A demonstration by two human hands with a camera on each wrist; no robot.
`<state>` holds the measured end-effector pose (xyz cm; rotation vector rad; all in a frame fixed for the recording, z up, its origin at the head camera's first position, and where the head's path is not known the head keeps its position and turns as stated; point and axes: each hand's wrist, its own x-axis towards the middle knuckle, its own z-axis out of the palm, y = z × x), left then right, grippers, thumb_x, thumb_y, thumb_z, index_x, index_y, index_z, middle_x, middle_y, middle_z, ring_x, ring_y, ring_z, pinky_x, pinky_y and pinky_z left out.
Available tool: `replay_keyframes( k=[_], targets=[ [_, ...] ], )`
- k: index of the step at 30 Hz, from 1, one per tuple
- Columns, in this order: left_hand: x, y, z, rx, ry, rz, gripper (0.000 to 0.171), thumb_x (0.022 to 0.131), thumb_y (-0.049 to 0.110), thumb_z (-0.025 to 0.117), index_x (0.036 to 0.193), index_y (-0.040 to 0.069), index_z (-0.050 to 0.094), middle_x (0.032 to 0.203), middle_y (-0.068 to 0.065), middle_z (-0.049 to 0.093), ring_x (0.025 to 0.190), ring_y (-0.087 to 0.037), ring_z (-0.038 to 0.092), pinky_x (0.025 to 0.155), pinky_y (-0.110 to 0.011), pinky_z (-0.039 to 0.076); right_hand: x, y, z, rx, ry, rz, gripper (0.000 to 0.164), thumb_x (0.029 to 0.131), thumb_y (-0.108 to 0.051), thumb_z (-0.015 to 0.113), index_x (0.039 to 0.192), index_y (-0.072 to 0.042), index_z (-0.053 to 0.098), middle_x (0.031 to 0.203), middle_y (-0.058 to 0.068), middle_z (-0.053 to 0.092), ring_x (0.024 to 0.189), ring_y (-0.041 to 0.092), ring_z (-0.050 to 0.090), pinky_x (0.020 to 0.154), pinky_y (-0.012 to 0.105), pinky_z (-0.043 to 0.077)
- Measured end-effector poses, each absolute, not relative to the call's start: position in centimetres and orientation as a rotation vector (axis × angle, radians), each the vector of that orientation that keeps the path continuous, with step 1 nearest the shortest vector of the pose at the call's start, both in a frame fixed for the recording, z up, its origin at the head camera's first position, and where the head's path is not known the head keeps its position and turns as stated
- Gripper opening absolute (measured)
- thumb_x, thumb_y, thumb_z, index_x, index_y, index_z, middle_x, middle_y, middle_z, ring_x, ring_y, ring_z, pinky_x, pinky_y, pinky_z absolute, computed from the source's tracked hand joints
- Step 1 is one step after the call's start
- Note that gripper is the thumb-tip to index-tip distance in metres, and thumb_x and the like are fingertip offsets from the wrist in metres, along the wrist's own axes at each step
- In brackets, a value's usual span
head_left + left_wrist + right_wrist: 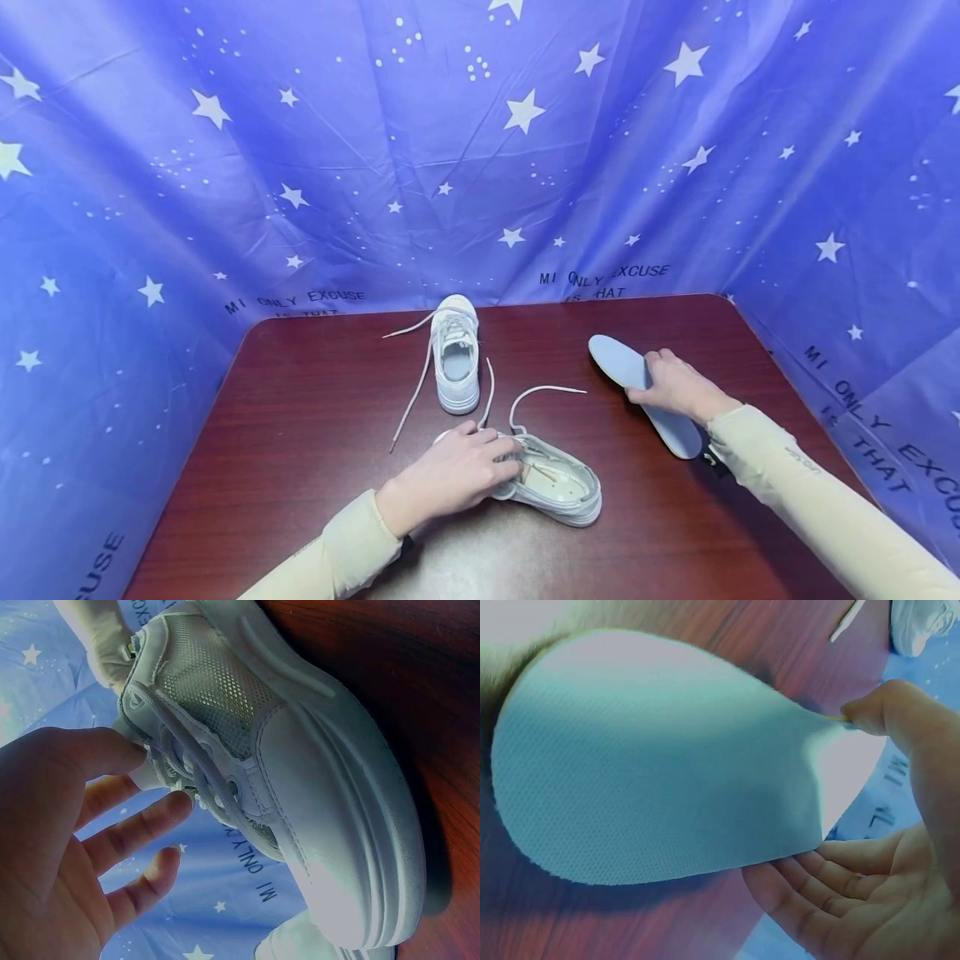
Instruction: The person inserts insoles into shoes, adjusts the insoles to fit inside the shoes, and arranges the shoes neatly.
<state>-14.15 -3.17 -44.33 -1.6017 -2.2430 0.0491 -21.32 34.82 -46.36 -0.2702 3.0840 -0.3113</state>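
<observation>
My left hand (457, 471) is over the front of a white lace-up shoe (566, 500), which lies on the table with its opening toward the right. In the left wrist view, the thumb and fingers (146, 881) of that hand pinch the shoe's tongue by the grey laces (195, 754); part of the grip is hidden. On the right, my right hand (678, 387) holds a light grey insole (615, 358) across its middle. The right wrist view shows the thumb at one edge of the insole (652, 765) and the fingers along the other.
A second white shoe (459, 392) stands farther back on the dark red wooden table (300, 433), its laces spread to the left. Loose lace ends (547, 388) of the nearer shoe trail behind it. A blue star-patterned curtain (450, 125) hangs around the table.
</observation>
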Motion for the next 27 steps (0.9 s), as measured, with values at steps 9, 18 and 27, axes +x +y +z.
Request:
replay_keyframes(
  k=[9, 18, 27],
  targets=[
    [-14.2, -3.3, -44.4, -1.592, -2.238, 0.050, 0.015, 0.086, 0.029, 0.062, 0.100, 0.028, 0.069, 0.115, 0.012, 0.064, 0.100, -0.010, 0.059, 0.072, -0.030, 0.045, -20.3, 33.0, -45.5, -0.372, 3.090, -0.296, 0.063, 0.073, -0.036, 0.070, 0.104, 0.017, 0.055, 0.089, 0.025, 0.056, 0.074, 0.031, 0.056, 0.070, 0.049, 0.053],
    [-14.1, -3.3, -44.3, -1.594, -2.235, 0.059, 0.017, 0.085, 0.029, 0.063, 0.100, 0.027, 0.069, 0.115, 0.011, 0.064, 0.100, -0.011, 0.060, 0.072, -0.030, 0.047, -19.5, 32.4, -45.1, -0.392, 3.099, -0.287, 0.063, 0.073, -0.036, 0.070, 0.106, 0.016, 0.057, 0.090, 0.024, 0.057, 0.075, 0.030, 0.056, 0.071, 0.048, 0.053],
    [-14.0, -3.2, -44.3, -1.601, -2.232, 0.047, 0.016, 0.085, 0.031, 0.063, 0.100, 0.026, 0.069, 0.114, 0.010, 0.065, 0.100, -0.012, 0.060, 0.076, -0.032, 0.049, -18.0, 31.4, -44.3, -0.433, 3.092, -0.295, 0.058, 0.073, -0.036, 0.071, 0.103, 0.012, 0.058, 0.086, 0.018, 0.056, 0.072, 0.026, 0.055, 0.067, 0.044, 0.053]
  ],
)
